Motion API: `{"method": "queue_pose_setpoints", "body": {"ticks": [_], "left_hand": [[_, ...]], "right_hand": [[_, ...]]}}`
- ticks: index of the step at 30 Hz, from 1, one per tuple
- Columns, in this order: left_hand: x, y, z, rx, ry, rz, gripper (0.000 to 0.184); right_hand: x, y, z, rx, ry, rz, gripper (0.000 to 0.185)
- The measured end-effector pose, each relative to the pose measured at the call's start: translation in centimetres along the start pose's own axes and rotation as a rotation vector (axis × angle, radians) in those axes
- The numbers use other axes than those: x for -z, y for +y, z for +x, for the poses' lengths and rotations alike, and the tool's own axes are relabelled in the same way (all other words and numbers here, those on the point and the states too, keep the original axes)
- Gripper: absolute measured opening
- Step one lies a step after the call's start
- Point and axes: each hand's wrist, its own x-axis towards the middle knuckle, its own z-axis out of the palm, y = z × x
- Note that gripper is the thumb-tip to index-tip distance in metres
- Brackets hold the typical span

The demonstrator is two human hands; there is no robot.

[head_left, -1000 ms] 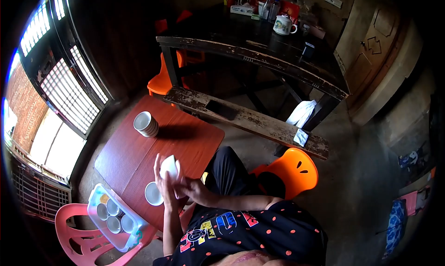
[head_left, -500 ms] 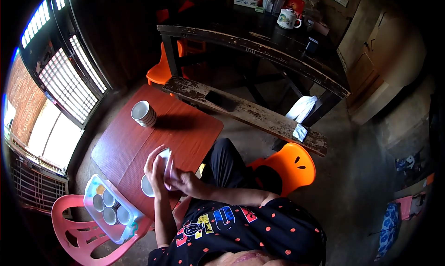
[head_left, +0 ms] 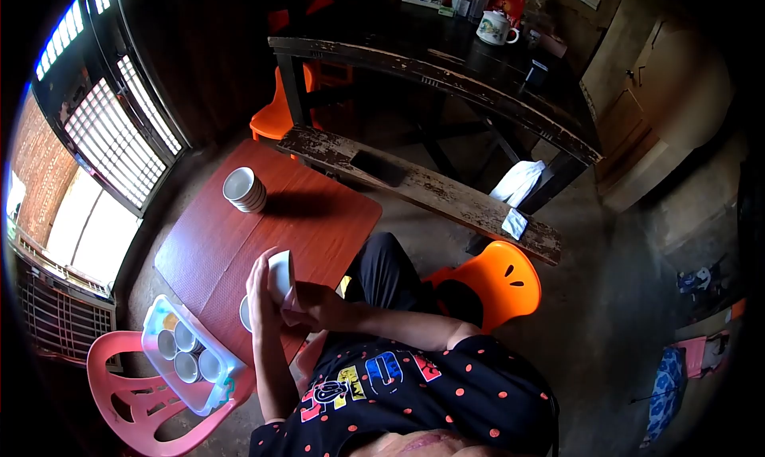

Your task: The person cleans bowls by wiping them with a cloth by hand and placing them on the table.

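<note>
My left hand (head_left: 261,291) is wrapped around the outside of a white bowl (head_left: 280,272), which is tilted on its side above the table's near edge. My right hand (head_left: 320,305) is closed on a pink cloth (head_left: 293,307) and presses it against the bowl's lower part. Another bowl (head_left: 245,313) on the table is mostly hidden behind my left hand. Farther back on the reddish-brown table (head_left: 311,234) stands a stack of bowls (head_left: 245,191). To the left, a clear plastic bin (head_left: 201,397) contains several more bowls (head_left: 186,366).
The bin rests on a pink chair (head_left: 107,385) beside the table. A wooden bench (head_left: 446,198) with a white cloth (head_left: 518,184) runs in front of a dark table (head_left: 382,62) bearing a mug (head_left: 496,29) and bottles. An orange chair (head_left: 514,278) stands at my right.
The bowl has turned in my hands, so more of its pale surface shows. My right hand and the cloth have shifted slightly down along it. The view has moved a little.
</note>
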Motion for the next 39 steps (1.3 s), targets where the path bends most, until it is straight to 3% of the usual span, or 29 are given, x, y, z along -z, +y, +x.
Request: {"method": "queue_pose_setpoints", "body": {"ticks": [1,2,4,5,7,8,9,10,11,13,15,17,18,19,20,21,22,23,24,26,27,29,30,31,34,36,39], "left_hand": [[-0.4,-0.1,-0.2,0.023,-0.019,-0.122,0.048],[-0.6,0.1,-0.8,-0.087,-0.114,-0.038,0.057],[-1.6,0.6,-1.0,-0.379,-0.036,0.257,0.056],[-0.6,-0.8,0.1,-0.578,0.027,0.304,0.053],[-0.3,-0.2,-0.1,-0.507,0.005,0.28,0.038],[-0.6,0.4,0.1,-0.447,0.019,0.36,0.037],[-0.6,0.7,0.1,-0.377,0.044,0.437,0.036],[-0.4,0.5,0.4,-0.136,0.048,0.198,0.036],[0.0,0.2,0.4,0.019,0.029,0.029,0.04],[-0.8,0.3,-0.4,0.032,-0.113,-0.244,0.045],[-1.3,0.2,-0.3,-0.326,0.024,0.161,0.047],[-0.8,-0.3,-0.4,-0.493,0.057,0.316,0.044],[-0.5,-0.2,-0.4,-0.357,0.066,0.212,0.042],[-1.0,0.7,-0.3,-0.219,0.076,0.104,0.04],[-1.4,0.2,0.3,-0.382,0.113,0.237,0.038],[-0.3,0.0,0.3,0.026,0.064,-0.04,0.04],[-0.1,-0.2,0.1,0.139,0.014,-0.193,0.043],[0.1,-0.3,0.1,0.246,-0.04,-0.346,0.046],[-0.1,-0.5,-0.3,-0.017,-0.141,-0.203,0.055],[-0.7,-1.4,-0.2,-0.275,0.007,0.013,0.052],[-0.4,-1.6,0.0,-0.453,0.04,0.167,0.051],[-0.3,-0.3,-0.1,-0.233,-0.022,-0.12,0.048],[-0.2,0.6,-0.3,-0.007,0.001,-0.255,0.045],[-0.2,1.3,-0.5,0.218,0.025,-0.393,0.042],[0.7,-0.6,0.5,0.352,0.133,-0.564,0.04],[1.0,-1.4,0.7,0.434,0.087,-0.689,0.037],[0.5,-2.2,0.3,0.455,0.239,-0.662,0.035]], "right_hand": [[0.7,-0.2,0.4,-0.144,0.02,0.285,0.027],[1.0,-0.4,0.5,-0.297,0.037,0.574,0.027],[1.4,-0.6,1.1,-0.576,0.141,1.036,0.028],[0.8,-0.5,0.9,-0.505,0.13,0.842,0.029],[-0.9,-0.4,0.1,-0.354,0.09,0.461,0.029],[-1.0,-0.6,-0.2,-0.261,-0.028,0.291,0.029],[-1.3,0.5,-0.2,-0.109,0.011,0.209,0.025],[-1.6,1.5,-0.2,0.039,0.061,0.121,0.021],[-0.1,1.3,0.0,0.051,-0.015,0.038,0.018],[1.2,0.6,-0.5,-0.181,-0.023,0.172,0.028],[1.9,-0.6,0.7,-0.627,0.188,1.045,0.028],[0.6,-0.7,0.5,-0.612,0.135,0.897,0.026],[-0.5,-0.5,-0.1,-0.51,0.084,0.692,0.025],[-0.2,-1.3,0.1,-0.144,0.032,0.08,0.024],[-0.2,-0.3,0.2,0.056,0.004,-0.096,0.024],[-0.1,0.9,0.3,0.261,-0.02,-0.271,0.025],[0.5,0.5,0.5,0.216,-0.035,-0.266,0.024],[0.1,0.9,0.2,0.013,0.003,-0.1,0.023],[0.8,0.7,0.0,-0.185,0.029,0.16,0.023],[1.5,-0.3,0.3,-0.573,0.187,0.742,0.025],[1.3,0.5,0.0,-0.558,0.101,0.833,0.023],[0.3,-1.0,0.4,-0.064,-0.017,0.074,0.027],[0.4,-1.5,1.0,-0.059,-0.178,0.094,0.042],[0.2,-0.5,1.7,0.194,-0.192,-0.31,0.054],[0.9,-0.4,2.2,0.158,-0.244,-0.375,0.055],[1.0,-2.0,2.0,0.344,-0.144,-0.244,0.055],[1.2,0.6,1.6,0.26,-0.334,-0.387,0.056]]}}
